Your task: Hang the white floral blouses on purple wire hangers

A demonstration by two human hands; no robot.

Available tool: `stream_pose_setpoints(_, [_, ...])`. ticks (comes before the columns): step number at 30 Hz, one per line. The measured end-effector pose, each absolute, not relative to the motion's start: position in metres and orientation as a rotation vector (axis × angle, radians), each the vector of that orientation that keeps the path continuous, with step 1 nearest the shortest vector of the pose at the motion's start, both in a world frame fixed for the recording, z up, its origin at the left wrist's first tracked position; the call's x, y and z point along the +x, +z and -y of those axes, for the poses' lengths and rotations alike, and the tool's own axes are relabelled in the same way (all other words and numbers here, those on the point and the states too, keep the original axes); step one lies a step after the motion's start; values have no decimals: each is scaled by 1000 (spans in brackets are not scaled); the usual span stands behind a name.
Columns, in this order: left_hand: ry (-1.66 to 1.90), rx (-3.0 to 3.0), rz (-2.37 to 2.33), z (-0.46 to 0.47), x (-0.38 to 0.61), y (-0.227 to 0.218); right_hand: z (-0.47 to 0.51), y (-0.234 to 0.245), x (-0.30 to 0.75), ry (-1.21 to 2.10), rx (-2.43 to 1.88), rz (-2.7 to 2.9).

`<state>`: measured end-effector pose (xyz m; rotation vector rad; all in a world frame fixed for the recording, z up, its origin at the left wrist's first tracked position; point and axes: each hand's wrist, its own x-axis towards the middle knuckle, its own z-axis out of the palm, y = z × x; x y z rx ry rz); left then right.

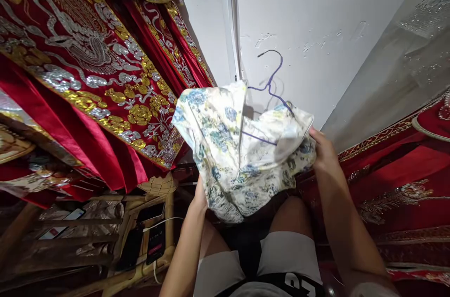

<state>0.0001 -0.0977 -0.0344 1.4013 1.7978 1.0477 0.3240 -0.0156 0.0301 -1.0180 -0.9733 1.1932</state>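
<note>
A white shirt (221,142) with blue and green flowers hangs in front of me on a purple wire hanger (270,85). Its neck opening faces up, and the hanger's bare hook sticks out above it. My right hand (321,149) grips the shirt's right side, the thumb over the cloth near the shoulder edge. Below the left part of the shirt, my left hand (200,196) holds the cloth from underneath; the fabric covers its fingers.
Red hangings (98,63) with gold and silver embroidery fill the left side. Phones, among them one with a lit screen (155,243) and a white cable, lie on a bamboo seat (168,222). A white wall (309,11) stands ahead. Red embroidered cloth (404,175) lies at right.
</note>
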Motion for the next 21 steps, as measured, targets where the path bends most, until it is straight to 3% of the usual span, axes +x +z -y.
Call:
stream_pose_setpoints(4, [1230,1014,-1413,116,-1,-66,-6,50,299,1328,-953,1133])
stream_pose_setpoints(9, [1364,752,-1251,138,14,-88,4,46,294,1424,-980,1180])
stream_pose_setpoints(11, [1364,732,-1255,147,23,-95,9,34,305,1190,-1054,1196])
stream_pose_setpoints(15, [1401,720,-1273,158,44,-114,32,-13,310,380,-1192,927])
stream_pose_setpoints(17, [1411,720,-1290,159,54,-123,56,-47,293,261,-1236,739])
stream_pose_setpoints(21, [1358,771,-1306,153,67,-131,110,-105,242,988,-1253,968])
